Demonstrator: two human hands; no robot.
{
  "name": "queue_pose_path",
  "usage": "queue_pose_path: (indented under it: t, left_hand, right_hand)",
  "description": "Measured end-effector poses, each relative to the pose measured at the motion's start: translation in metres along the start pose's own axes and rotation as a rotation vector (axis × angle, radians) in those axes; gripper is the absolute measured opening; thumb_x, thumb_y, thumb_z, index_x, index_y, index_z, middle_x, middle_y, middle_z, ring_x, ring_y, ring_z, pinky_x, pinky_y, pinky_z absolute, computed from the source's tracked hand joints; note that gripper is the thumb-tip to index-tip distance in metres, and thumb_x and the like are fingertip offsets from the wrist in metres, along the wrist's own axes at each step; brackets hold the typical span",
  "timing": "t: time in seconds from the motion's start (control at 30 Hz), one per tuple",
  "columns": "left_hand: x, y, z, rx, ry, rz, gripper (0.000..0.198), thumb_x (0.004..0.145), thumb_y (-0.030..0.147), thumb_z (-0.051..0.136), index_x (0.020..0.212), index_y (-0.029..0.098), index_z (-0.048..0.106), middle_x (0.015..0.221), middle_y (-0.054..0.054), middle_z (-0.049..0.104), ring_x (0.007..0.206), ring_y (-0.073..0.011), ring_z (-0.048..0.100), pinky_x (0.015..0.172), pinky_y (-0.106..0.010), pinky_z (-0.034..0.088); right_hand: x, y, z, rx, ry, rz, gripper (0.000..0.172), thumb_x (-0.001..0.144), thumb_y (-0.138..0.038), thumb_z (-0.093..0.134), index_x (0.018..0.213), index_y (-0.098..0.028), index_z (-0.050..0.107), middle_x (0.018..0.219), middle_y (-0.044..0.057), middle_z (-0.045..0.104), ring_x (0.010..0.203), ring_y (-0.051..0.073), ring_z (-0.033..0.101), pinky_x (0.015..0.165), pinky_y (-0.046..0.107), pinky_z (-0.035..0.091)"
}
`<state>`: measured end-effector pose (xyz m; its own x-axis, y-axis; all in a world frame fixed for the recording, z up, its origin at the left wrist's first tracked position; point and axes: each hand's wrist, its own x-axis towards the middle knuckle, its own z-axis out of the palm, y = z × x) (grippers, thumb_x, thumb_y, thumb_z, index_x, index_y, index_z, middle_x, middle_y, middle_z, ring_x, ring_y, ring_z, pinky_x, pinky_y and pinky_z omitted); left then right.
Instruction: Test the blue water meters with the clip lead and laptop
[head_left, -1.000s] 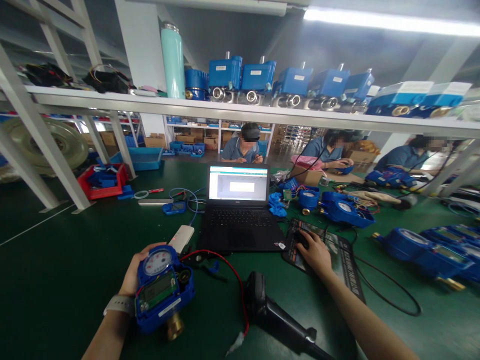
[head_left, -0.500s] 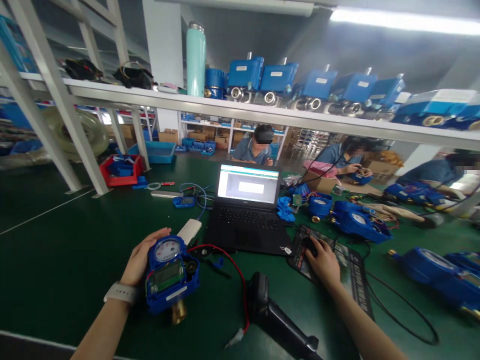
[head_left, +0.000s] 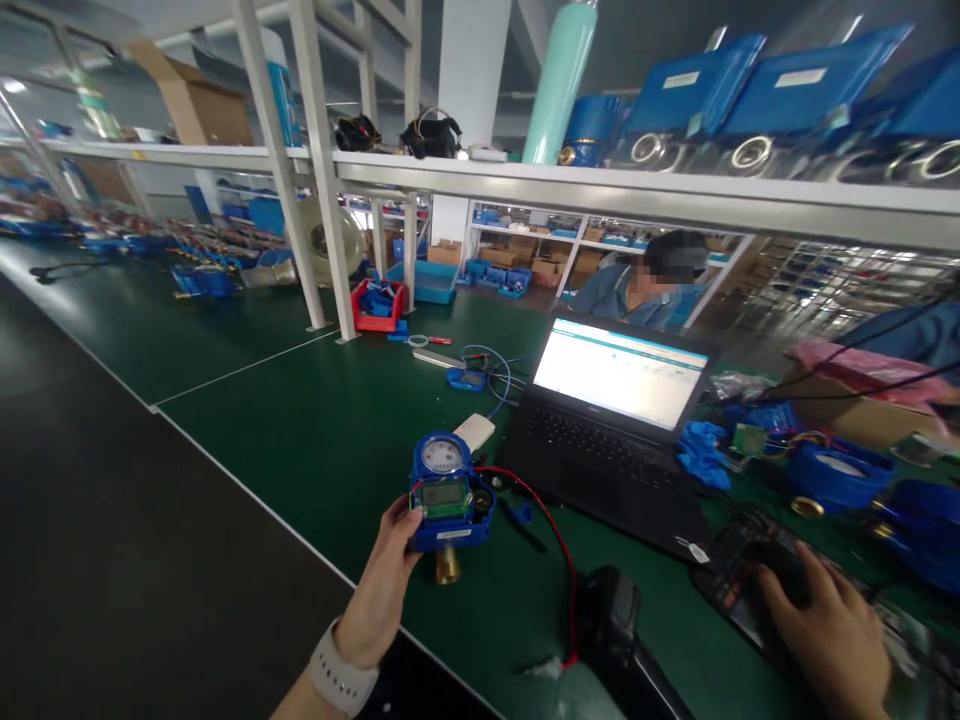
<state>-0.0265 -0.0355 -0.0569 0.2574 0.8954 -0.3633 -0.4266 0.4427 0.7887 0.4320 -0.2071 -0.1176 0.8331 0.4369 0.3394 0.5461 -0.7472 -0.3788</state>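
Here's the blue meter (head_left: 448,508), out over the green table (head_left: 315,420) near its front edge, dial (head_left: 441,456) facing up, brass fitting (head_left: 447,567) pointing back at the wearer; whether it rests on the surface, I can't tell. It looks stiff and fairly hefty, that brass probably pulling the weight low, and the smooth casing might slip a little. The exposed display board (head_left: 442,497) looks the fragile bit, so the casing's sides or the brass are the places to grip. And the left hand (head_left: 386,560) has it by the left side, partly curled, thumb up close to the board, other fingers mostly hidden. A red lead (head_left: 551,515) curves off beside it, past the black laptop (head_left: 600,450). Over right, the right hand (head_left: 832,620) lies loosely curved over a dark mouse (head_left: 784,575).
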Motion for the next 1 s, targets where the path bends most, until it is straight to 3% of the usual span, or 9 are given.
queue_pose_path:
  t: [0.2, 0.43, 0.57, 0.7, 0.83, 1.0]
  left_hand:
    - [0.008, -0.011, 0.0, -0.054, 0.024, -0.018, 0.054, 0.074, 0.046, 0.073, 0.12, 0.028, 0.051, 0.13, -0.003, 0.061, 0.127, -0.0219, 0.05, 0.108, -0.035, 0.037]
    - [0.007, -0.004, 0.013, -0.191, 0.137, -0.009, 0.036, 0.082, 0.022, 0.066, 0.116, 0.022, 0.052, 0.119, -0.007, 0.067, 0.115, -0.0242, 0.06, 0.097, -0.038, 0.052]
    - [0.005, -0.003, 0.014, -0.244, 0.176, 0.008, 0.038, 0.081, 0.02, 0.066, 0.116, 0.023, 0.052, 0.116, -0.006, 0.068, 0.113, -0.0245, 0.062, 0.097, -0.04, 0.053]
    - [0.003, -0.001, 0.008, -0.248, 0.206, 0.018, 0.044, 0.079, 0.022, 0.069, 0.119, 0.027, 0.051, 0.113, -0.003, 0.069, 0.11, -0.0242, 0.064, 0.096, -0.041, 0.054]
    - [0.004, 0.011, -0.003, -0.232, 0.275, 0.053, 0.032, 0.084, 0.02, 0.063, 0.115, 0.025, 0.055, 0.108, -0.002, 0.07, 0.107, -0.0201, 0.064, 0.092, -0.033, 0.054]
    - [0.028, 0.035, -0.019, -0.159, 0.272, 0.111, 0.035, 0.084, 0.021, 0.064, 0.117, 0.021, 0.053, 0.118, -0.005, 0.065, 0.111, -0.0206, 0.061, 0.095, -0.033, 0.052]
  right_hand:
    - [-0.001, -0.006, -0.004, -0.037, -0.045, 0.012, 0.085, 0.079, -0.072, 0.027, 0.145, -0.02, 0.042, 0.137, 0.02, 0.047, 0.124, 0.047, 0.044, 0.095, 0.059, 0.042]
    - [0.001, 0.0, 0.001, -0.014, 0.033, -0.05, 0.079, 0.08, -0.068, 0.033, 0.142, -0.02, 0.047, 0.128, 0.019, 0.054, 0.118, 0.047, 0.048, 0.091, 0.063, 0.045]
    - [0.0, 0.0, 0.002, -0.035, 0.015, -0.042, 0.08, 0.082, -0.066, 0.032, 0.141, -0.014, 0.047, 0.133, 0.02, 0.051, 0.119, 0.046, 0.048, 0.092, 0.061, 0.045]
    - [0.0, 0.0, 0.002, -0.033, 0.017, -0.03, 0.078, 0.083, -0.066, 0.032, 0.14, -0.016, 0.048, 0.134, 0.019, 0.051, 0.121, 0.044, 0.047, 0.093, 0.06, 0.045]
    - [0.002, 0.002, 0.003, -0.025, 0.014, 0.0, 0.08, 0.081, -0.068, 0.032, 0.14, -0.017, 0.047, 0.135, 0.019, 0.05, 0.122, 0.044, 0.046, 0.095, 0.06, 0.044]
    - [-0.003, -0.009, -0.005, -0.008, 0.013, 0.004, 0.085, 0.08, -0.07, 0.028, 0.14, -0.014, 0.047, 0.136, 0.02, 0.049, 0.125, 0.043, 0.044, 0.1, 0.057, 0.04]
